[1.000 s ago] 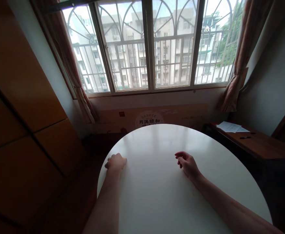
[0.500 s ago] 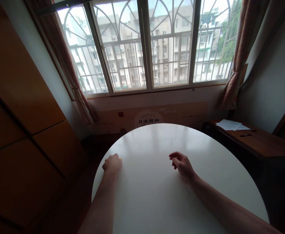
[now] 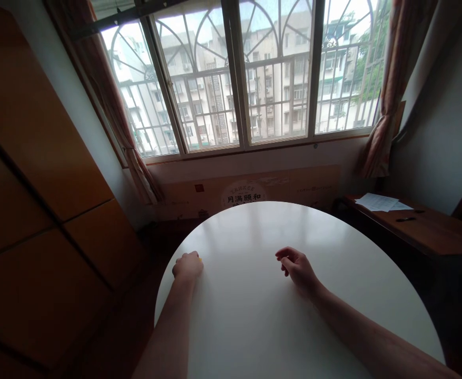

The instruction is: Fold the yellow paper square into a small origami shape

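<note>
My left hand (image 3: 188, 265) rests near the left side of a round white table (image 3: 250, 316), its fingers curled over a small yellow object (image 3: 200, 260). Only a sliver of that object shows beside the thumb side, so its kind is hidden. Across the tabletop to the right, my right hand (image 3: 297, 268) lies on its edge with the fingers loosely bent. A gap shows between its index finger and thumb, and I see nothing held there. A wide stretch of white surface separates the two hands.
Beyond the table stands a printed panel (image 3: 310, 184) under a barred window (image 3: 276, 95). At right, a low wooden table (image 3: 432, 231) carries papers (image 3: 376, 202) and a dark pen-like item (image 3: 405, 219). Wooden cabinet doors (image 3: 25, 195) fill the left side.
My view has shifted slightly, so the room sits a little farther right in the picture. Both hands keep about the same pose and place on the table.
</note>
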Demonstrator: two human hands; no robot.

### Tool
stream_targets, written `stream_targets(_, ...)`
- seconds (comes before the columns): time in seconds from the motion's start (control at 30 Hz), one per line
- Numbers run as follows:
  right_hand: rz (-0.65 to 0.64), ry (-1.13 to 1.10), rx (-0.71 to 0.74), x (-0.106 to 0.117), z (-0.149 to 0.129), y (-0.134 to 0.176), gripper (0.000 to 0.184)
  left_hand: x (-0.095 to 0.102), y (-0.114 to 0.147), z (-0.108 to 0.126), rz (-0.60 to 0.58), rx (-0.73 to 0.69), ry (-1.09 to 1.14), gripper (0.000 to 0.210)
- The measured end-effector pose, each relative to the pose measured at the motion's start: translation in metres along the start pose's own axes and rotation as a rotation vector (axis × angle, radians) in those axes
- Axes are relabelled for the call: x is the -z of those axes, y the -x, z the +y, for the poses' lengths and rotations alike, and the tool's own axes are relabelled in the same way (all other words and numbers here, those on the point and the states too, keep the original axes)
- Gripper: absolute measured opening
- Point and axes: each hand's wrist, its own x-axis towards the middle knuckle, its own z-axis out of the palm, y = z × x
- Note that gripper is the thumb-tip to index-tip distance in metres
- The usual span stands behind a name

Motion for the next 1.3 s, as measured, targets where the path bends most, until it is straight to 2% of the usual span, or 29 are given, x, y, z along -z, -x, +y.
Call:
stream_targets(0.4,0.019,-0.007,-0.006,0.003,0.002,-0.003,0.024,0.002,0.0,0.0,0.014,-0.008,0.01,0.027)
stream_targets(0.63,0.028,-0.011,-0.01,0.004,0.004,-0.004,0.025,0.003,0.001,0.001,0.003,0.011,0.021,0.03)
stream_targets(0.87,0.027,-0.011,-0.018,0.005,0.004,-0.003,0.025,0.001,-0.003,-0.007,-0.015,0.009,0.097,0.032)
stream_targets(1.0,0.023,-0.008,-0.019,0.006,0.003,-0.002,0.025,-0.002,-0.005,-0.011,-0.007,0.009,0.139,0.026)
stream_targets(1.3,0.021,-0.005,-0.018,0.005,0.004,-0.002,0.025,-0.006,-0.007,-0.009,-0.026,0.002,0.162,0.034)
